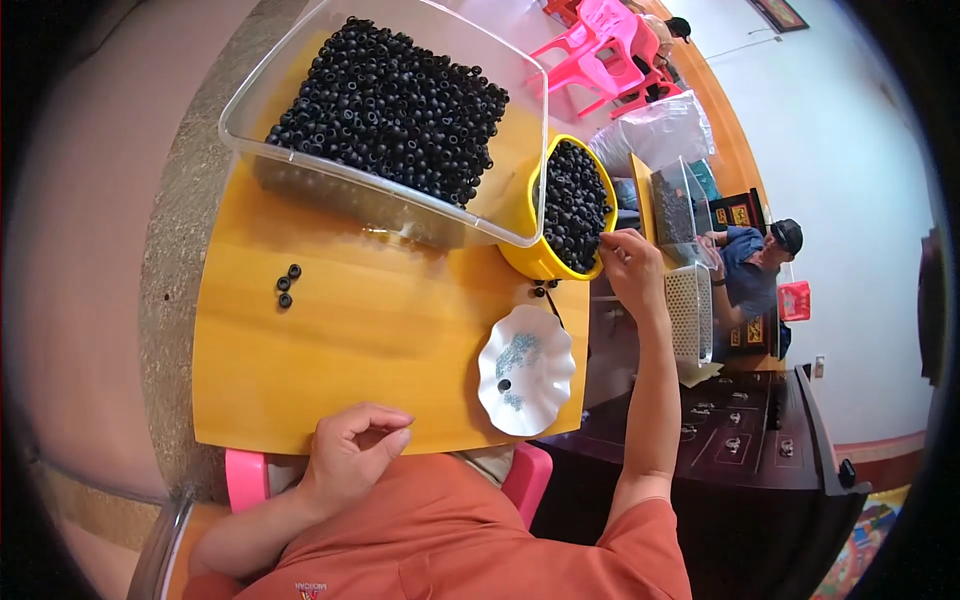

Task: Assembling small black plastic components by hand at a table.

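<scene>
My right hand (633, 268) is at the near right rim of a yellow bucket (527, 258), its fingertips pinched together; whatever they hold is too small to make out. Small black ring-shaped pieces (572, 205) fill the bucket. Over the table's near edge, my left hand (358, 452) is loosely curled, with a gap between thumb and fingers and nothing visible in it. Between the hands, toward the right, lies a white scalloped dish (545, 385) with a blue-green pattern, holding one black piece (504, 385).
A large clear plastic bin (330, 168) of black pieces stands at the back of the yellow table (350, 370). Three loose pieces (284, 284) lie at left, others beside the bucket. To the right are a dark cabinet (720, 430), a white perforated basket (688, 315) and another person (750, 265).
</scene>
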A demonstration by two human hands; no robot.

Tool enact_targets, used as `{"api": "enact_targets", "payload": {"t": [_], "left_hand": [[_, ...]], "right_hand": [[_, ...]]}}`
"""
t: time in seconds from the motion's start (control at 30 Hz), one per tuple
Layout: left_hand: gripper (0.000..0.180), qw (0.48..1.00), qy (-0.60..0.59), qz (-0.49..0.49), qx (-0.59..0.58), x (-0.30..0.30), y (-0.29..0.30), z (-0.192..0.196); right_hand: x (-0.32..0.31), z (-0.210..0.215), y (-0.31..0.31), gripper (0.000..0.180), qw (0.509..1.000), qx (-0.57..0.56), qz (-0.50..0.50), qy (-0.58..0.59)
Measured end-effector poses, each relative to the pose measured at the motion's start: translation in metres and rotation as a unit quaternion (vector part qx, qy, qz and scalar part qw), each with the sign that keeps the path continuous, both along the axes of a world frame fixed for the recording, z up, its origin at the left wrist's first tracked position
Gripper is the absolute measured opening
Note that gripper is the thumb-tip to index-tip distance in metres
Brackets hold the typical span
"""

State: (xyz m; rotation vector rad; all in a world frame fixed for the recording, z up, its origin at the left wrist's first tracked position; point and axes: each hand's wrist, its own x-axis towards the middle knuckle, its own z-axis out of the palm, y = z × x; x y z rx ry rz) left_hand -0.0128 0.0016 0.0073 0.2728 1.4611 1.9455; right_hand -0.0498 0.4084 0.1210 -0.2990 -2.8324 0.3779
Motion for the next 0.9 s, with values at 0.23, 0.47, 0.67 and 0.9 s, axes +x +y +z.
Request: {"api": "enact_targets", "payload": {"t": [0.23,0.47,0.67,0.9], "left_hand": [[0.011,0.998,-0.059,0.015,0.019,-0.004,-0.009,0.006],[0.012,0.995,-0.093,-0.003,0.035,-0.007,-0.009,0.006],[0.012,0.995,-0.091,-0.009,0.041,0.001,-0.006,-0.001],[0.011,0.995,-0.096,-0.007,0.029,0.007,-0.002,-0.002]], "right_hand": [[-0.026,0.0,0.009,0.022,0.999,0.028,-0.007,-0.032],[-0.028,-0.011,0.038,0.029,0.985,-0.164,-0.039,-0.035],[-0.03,-0.017,0.054,0.029,0.994,-0.105,-0.004,-0.004],[-0.048,-0.014,0.047,0.028,0.995,-0.098,-0.02,0.018]]}}
